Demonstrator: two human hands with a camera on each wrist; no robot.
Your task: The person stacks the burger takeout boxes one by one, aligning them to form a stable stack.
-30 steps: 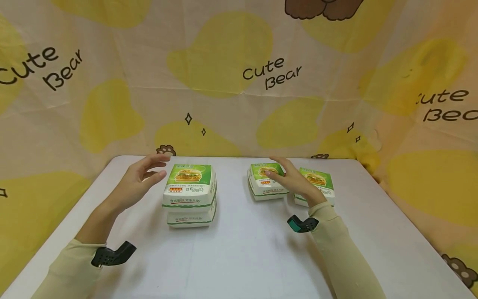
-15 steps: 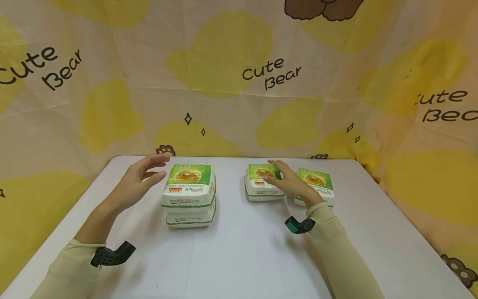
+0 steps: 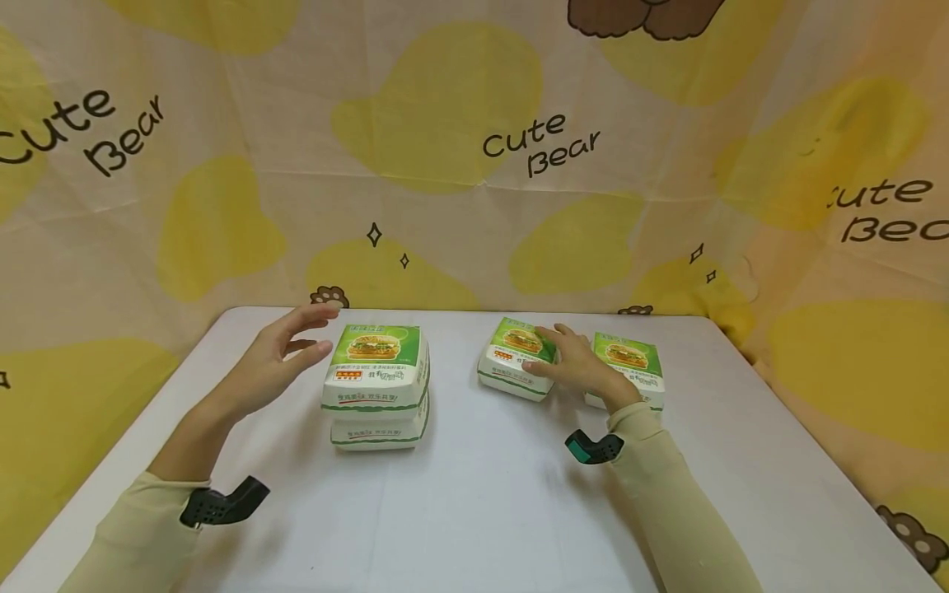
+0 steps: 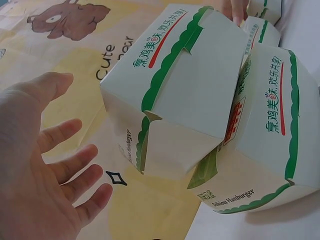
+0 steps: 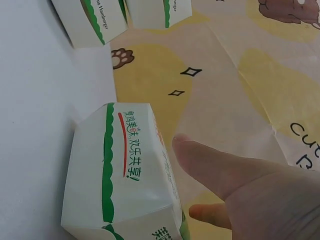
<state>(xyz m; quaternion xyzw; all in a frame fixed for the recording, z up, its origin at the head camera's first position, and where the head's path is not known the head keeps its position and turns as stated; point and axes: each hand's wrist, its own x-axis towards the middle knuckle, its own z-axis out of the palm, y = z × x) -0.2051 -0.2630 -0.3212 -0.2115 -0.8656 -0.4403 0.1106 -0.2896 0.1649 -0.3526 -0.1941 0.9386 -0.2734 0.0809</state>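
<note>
In the head view, we see a flat white worktop point(image 3: 474, 502). Near its far edge, just right of the middle, a square green-and-white cardboard burger box point(image 3: 516, 356) sits askew. Our right hand point(image 3: 582, 371) reaches to its right side, thumb and fingers spread. Toward the far right corner stands a matching green-and-white cardboard box point(image 3: 628, 356). Left of the middle, two such boxes form a stack point(image 3: 376, 366); our left hand point(image 3: 267, 362) hovers beside it, fingers loosely spread, holding nothing.

In the left wrist view, a gap separates our left fingers from the stack.

In the right wrist view, our thumb lies just beside the askew box; we see no pinch and cannot tell whether any finger presses it. Thin card probably dents, so we would best guide the box by its sides, gently and evenly.
</note>
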